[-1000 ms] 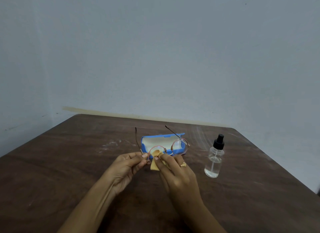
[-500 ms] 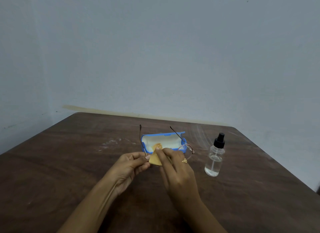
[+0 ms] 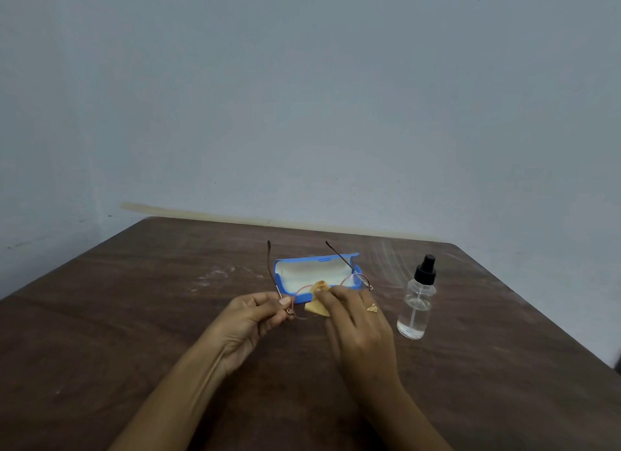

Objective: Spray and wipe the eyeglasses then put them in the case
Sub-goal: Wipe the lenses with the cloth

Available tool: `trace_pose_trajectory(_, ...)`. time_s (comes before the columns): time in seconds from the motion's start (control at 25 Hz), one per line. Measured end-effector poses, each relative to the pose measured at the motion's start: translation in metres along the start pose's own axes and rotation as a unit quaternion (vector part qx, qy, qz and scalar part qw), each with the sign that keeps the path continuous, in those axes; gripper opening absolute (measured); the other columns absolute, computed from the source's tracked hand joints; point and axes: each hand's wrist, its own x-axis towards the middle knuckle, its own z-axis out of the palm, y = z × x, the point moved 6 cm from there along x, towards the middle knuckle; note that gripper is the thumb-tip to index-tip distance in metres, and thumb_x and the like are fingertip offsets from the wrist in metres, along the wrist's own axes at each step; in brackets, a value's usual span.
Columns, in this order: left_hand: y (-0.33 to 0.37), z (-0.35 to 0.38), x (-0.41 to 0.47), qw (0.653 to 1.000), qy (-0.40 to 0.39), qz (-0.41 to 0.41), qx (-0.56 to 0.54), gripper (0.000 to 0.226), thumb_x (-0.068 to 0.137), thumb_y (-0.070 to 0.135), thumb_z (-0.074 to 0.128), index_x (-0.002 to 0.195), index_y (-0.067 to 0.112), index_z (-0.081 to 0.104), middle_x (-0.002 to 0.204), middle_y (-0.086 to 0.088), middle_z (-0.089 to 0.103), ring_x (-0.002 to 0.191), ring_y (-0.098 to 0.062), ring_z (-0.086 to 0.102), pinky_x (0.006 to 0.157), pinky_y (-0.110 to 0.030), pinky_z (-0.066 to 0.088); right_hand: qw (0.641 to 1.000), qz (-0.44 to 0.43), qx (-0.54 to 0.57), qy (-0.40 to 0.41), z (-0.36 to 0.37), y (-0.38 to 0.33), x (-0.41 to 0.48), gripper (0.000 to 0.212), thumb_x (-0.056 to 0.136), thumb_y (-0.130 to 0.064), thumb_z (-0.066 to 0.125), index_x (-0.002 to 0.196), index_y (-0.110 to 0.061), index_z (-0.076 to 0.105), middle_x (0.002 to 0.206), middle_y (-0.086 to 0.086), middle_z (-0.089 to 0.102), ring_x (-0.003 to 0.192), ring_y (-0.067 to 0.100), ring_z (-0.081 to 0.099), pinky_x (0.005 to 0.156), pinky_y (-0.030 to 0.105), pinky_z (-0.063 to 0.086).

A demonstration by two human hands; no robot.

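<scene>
Thin round-rimmed eyeglasses (image 3: 359,279) hang just above the table, temples pointing away from me. My left hand (image 3: 250,316) pinches the frame at its left hinge. My right hand (image 3: 356,319), with a gold ring, presses a small yellow cloth (image 3: 317,308) around the left lens. Behind them lies the open blue case (image 3: 316,271) with a pale lining. A clear spray bottle (image 3: 416,308) with a black nozzle stands to the right of my right hand.
The dark wooden table (image 3: 134,316) has faint white smears near its middle and far right. A pale blue wall rises behind its far edge. The table's right edge slants down at the far right.
My right hand has shifted the cloth on the left lens, and the glasses have tilted and moved slightly. The left hand keeps its pinch on the hinge. Case and bottle have not moved.
</scene>
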Motion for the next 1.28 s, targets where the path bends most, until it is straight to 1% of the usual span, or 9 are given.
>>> trace_pose_trajectory(0.12,-0.004,0.003,0.0,0.999,-0.007,0.008,0.032,0.009,0.081,-0.002,0.055,0.079,-0.004,0.064,0.05,0.0,0.063,0.038,-0.001,0.055,0.042,-0.006,0.046,1.0,0.002,0.03,-0.002,0.002,-0.002,0.001,0.036,0.097,-0.013,0.031,0.104,-0.004,0.066,0.091,0.009,0.068,0.086,0.017,0.054,0.072,0.025,0.044)
trace_pose_trajectory(0.28,-0.005,0.003,0.001,1.0,-0.007,0.008,0.024,0.011,0.082,-0.005,0.052,0.076,-0.004,0.062,0.049,0.002,0.063,0.038,0.0,0.054,0.042,-0.006,0.046,0.998,-0.051,0.043,-0.016,0.005,-0.017,-0.002,0.028,0.096,-0.012,0.038,0.107,-0.007,0.063,0.093,0.008,0.069,0.08,0.02,0.062,0.071,0.028,0.049)
trace_pose_trajectory(0.44,0.0,0.0,0.001,1.0,0.007,0.006,-0.01,0.015,0.084,-0.007,0.048,0.076,-0.006,0.06,0.046,-0.001,0.063,0.037,-0.001,0.057,0.04,-0.005,0.045,0.996,-0.082,0.014,-0.037,0.006,-0.021,-0.004,0.024,0.091,-0.015,0.044,0.096,-0.012,0.068,0.087,0.002,0.07,0.075,0.016,0.062,0.062,0.025,0.051)
trace_pose_trajectory(0.64,0.004,-0.004,0.0,1.0,0.018,-0.009,-0.02,0.011,0.082,-0.004,0.052,0.078,-0.007,0.062,0.046,-0.005,0.062,0.036,-0.004,0.057,0.037,-0.006,0.045,0.999,-0.004,-0.013,-0.038,0.002,-0.003,-0.001,0.025,0.084,-0.012,0.047,0.095,-0.012,0.069,0.087,0.003,0.07,0.082,0.015,0.054,0.067,0.024,0.044)
trace_pose_trajectory(0.8,0.002,-0.009,-0.001,0.999,0.022,-0.028,-0.022,0.01,0.078,-0.003,0.056,0.077,-0.004,0.065,0.05,-0.008,0.064,0.038,-0.005,0.058,0.038,-0.008,0.047,0.993,0.096,0.071,-0.003,-0.005,0.018,-0.003,0.031,0.084,-0.009,0.045,0.112,-0.009,0.06,0.1,0.003,0.06,0.092,0.013,0.051,0.079,0.023,0.043)
trace_pose_trajectory(0.92,0.001,-0.009,-0.001,0.999,0.02,-0.033,-0.02,0.01,0.077,-0.002,0.056,0.082,-0.004,0.064,0.05,-0.008,0.065,0.038,-0.005,0.058,0.039,-0.009,0.048,0.965,0.224,0.132,0.043,-0.01,0.04,-0.007,0.036,0.085,-0.011,0.042,0.119,-0.009,0.054,0.103,0.002,0.05,0.093,0.004,0.048,0.085,0.004,0.037)
trace_pose_trajectory(1.04,0.003,-0.011,-0.001,0.999,0.022,-0.023,-0.01,0.01,0.079,-0.003,0.055,0.083,-0.003,0.064,0.049,-0.007,0.064,0.037,-0.005,0.057,0.038,-0.008,0.047,0.954,0.261,0.14,0.051,-0.01,0.048,-0.009,0.036,0.085,-0.016,0.043,0.115,-0.004,0.059,0.098,0.01,0.057,0.091,-0.001,0.046,0.084,-0.006,0.03)
trace_pose_trajectory(1.16,0.004,-0.012,0.0,1.0,0.025,-0.018,0.004,0.01,0.079,-0.002,0.055,0.084,-0.002,0.064,0.049,-0.005,0.064,0.037,-0.004,0.056,0.038,-0.008,0.047,0.966,0.22,0.13,0.025,-0.003,0.046,-0.01,0.035,0.085,-0.014,0.044,0.117,-0.01,0.058,0.099,0.009,0.058,0.092,0.006,0.049,0.083,0.006,0.039)
trace_pose_trajectory(1.28,0.005,-0.013,0.0,0.999,0.027,-0.012,0.012,0.009,0.079,-0.002,0.055,0.083,-0.002,0.064,0.048,-0.004,0.064,0.036,-0.003,0.055,0.038,-0.007,0.046,0.978,0.175,0.116,0.004,0.001,0.04,-0.009,0.035,0.082,-0.01,0.044,0.114,-0.015,0.057,0.104,-0.001,0.049,0.094,0.008,0.049,0.077,0.021,0.044)
